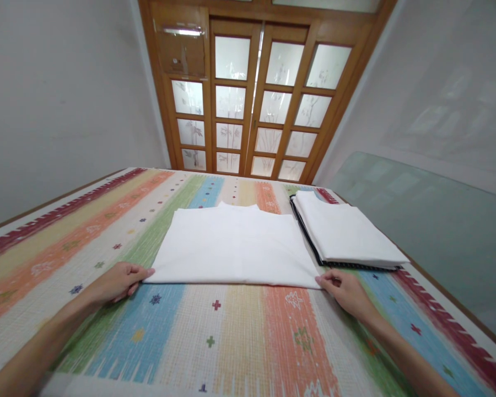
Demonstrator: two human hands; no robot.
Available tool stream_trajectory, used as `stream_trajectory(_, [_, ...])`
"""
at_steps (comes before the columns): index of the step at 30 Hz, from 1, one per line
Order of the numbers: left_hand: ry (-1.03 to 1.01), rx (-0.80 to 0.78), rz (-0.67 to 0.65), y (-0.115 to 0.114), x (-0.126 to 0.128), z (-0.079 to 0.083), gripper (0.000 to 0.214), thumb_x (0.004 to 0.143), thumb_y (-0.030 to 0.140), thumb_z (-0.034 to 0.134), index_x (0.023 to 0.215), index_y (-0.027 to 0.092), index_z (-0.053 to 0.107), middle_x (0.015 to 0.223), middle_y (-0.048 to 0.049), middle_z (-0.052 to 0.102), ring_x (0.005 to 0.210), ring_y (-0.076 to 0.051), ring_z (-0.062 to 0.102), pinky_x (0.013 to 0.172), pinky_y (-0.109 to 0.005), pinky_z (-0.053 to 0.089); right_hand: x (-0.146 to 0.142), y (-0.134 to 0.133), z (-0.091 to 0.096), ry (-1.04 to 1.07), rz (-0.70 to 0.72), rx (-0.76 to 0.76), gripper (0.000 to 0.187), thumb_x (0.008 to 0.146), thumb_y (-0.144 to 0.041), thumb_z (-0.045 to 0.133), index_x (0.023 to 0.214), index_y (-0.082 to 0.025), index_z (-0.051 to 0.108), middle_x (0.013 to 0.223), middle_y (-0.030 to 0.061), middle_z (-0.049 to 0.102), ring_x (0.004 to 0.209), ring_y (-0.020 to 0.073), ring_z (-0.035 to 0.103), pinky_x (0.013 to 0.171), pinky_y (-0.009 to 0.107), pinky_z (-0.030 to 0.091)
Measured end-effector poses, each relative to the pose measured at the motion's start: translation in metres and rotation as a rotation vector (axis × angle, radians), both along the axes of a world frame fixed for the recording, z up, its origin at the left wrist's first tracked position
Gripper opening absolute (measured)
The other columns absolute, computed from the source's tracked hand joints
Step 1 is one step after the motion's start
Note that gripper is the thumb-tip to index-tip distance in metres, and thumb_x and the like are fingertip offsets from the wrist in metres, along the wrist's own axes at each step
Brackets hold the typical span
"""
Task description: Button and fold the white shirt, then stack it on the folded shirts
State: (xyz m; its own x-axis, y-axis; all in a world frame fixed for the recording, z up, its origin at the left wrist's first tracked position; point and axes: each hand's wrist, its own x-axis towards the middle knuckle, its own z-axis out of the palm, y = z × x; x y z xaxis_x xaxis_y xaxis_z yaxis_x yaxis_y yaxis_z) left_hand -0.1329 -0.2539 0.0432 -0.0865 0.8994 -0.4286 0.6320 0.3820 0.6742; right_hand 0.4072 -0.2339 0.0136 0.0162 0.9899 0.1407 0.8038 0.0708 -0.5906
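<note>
A white cloth [235, 245], folded flat into a wide rectangle, lies on the striped, many-coloured bedspread [215, 331]. My left hand [118, 281] rests at the cloth's near left corner, fingers curled and pinching that corner. At the near right corner, my right hand [343, 289] pinches the cloth's edge between thumb and fingers. Both forearms reach in from the bottom of the view.
A stack of folded white cloths on a dark-edged piece [343, 231] lies right of the spread cloth. A glass pane [430, 220] leans along the right wall. Wooden doors with frosted panes [252, 94] stand behind the bed.
</note>
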Motion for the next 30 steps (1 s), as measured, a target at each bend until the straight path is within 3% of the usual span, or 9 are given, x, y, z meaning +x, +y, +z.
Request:
stream_trajectory(6, [-0.049,0.007,0.012,-0.004,0.002,0.005,0.061,0.055,0.079,0.056,0.051,0.020,0.042,0.040,0.0050,0.042,0.030,-0.006,0.025,0.037,-0.022,0.016,-0.001,0.002,0.001,-0.010,-0.020,-0.031,0.040,0.072,-0.054,0.050,0.061,-0.019,0.064,0.059,0.0051,0.065,0.057,0.0203,0.059,0.055,0.029,0.039])
stream_trajectory(11, [0.036,0.020,0.016,-0.006,0.003,0.001,0.063,0.050,0.083,0.054,0.046,0.022,0.038,0.037,0.0052,0.036,0.030,-0.008,0.028,0.038,-0.024,0.020,-0.001,0.001,0.002,-0.090,0.006,0.004,0.039,0.073,-0.053,0.049,0.060,-0.019,0.063,0.056,0.0036,0.062,0.055,0.0189,0.055,0.054,0.029,0.037])
stream_trajectory(14, [0.123,0.061,0.032,-0.006,0.006,-0.002,0.062,0.053,0.081,0.052,0.045,0.022,0.038,0.037,0.0041,0.038,0.031,-0.009,0.031,0.040,-0.025,0.024,-0.001,-0.001,0.004,-0.131,0.010,0.026,0.036,0.074,-0.050,0.049,0.060,-0.019,0.062,0.056,0.0030,0.061,0.054,0.0180,0.053,0.054,0.028,0.036])
stream_trajectory(18, [0.272,0.097,-0.015,-0.004,0.005,0.005,0.053,0.056,0.073,0.054,0.049,0.021,0.048,0.043,-0.0002,0.051,0.039,-0.015,0.045,0.046,-0.027,0.032,-0.004,-0.002,0.007,-0.241,0.001,0.010,0.029,0.075,-0.042,0.051,0.058,-0.020,0.057,0.055,0.0019,0.058,0.053,0.0169,0.053,0.054,0.027,0.035])
stream_trajectory(22, [0.521,0.322,-0.037,0.005,0.011,0.019,0.038,0.065,0.056,0.056,0.053,0.020,0.054,0.052,-0.0040,0.058,0.056,-0.022,0.057,0.054,-0.027,0.034,-0.021,0.000,0.014,-0.451,-0.068,0.110,0.014,0.074,-0.030,0.054,0.079,-0.019,0.062,0.073,0.0031,0.063,0.064,0.0182,0.057,0.058,0.028,0.037])
stream_trajectory(24, [0.589,0.435,-0.018,0.013,0.024,0.023,0.034,0.072,0.052,0.052,0.064,0.020,0.059,0.062,-0.0049,0.063,0.064,-0.024,0.060,0.059,-0.028,0.038,-0.039,0.005,0.019,-0.488,-0.032,0.228,0.020,0.078,-0.029,0.052,0.092,-0.019,0.062,0.086,0.0054,0.063,0.075,0.0208,0.060,0.065,0.030,0.042])
stream_trajectory(26, [0.592,0.510,-0.061,0.025,0.047,0.022,0.035,0.080,0.051,0.047,0.079,0.019,0.063,0.078,-0.0067,0.069,0.077,-0.025,0.063,0.070,-0.031,0.044,-0.065,0.014,0.023,-0.450,0.115,0.323,0.022,0.085,-0.033,0.048,0.095,-0.019,0.062,0.094,0.0084,0.063,0.091,0.0242,0.060,0.080,0.034,0.045])
stream_trajectory(30, [0.515,0.721,-0.308,0.053,0.108,0.004,0.045,0.089,0.044,0.042,0.116,0.013,0.059,0.124,-0.0136,0.063,0.120,-0.027,0.053,0.104,-0.038,0.037,-0.128,0.032,0.024,-0.379,0.378,0.377,0.034,0.092,-0.034,0.044,0.115,-0.014,0.060,0.127,0.0169,0.057,0.116,0.0290,0.052,0.099,0.043,0.041])
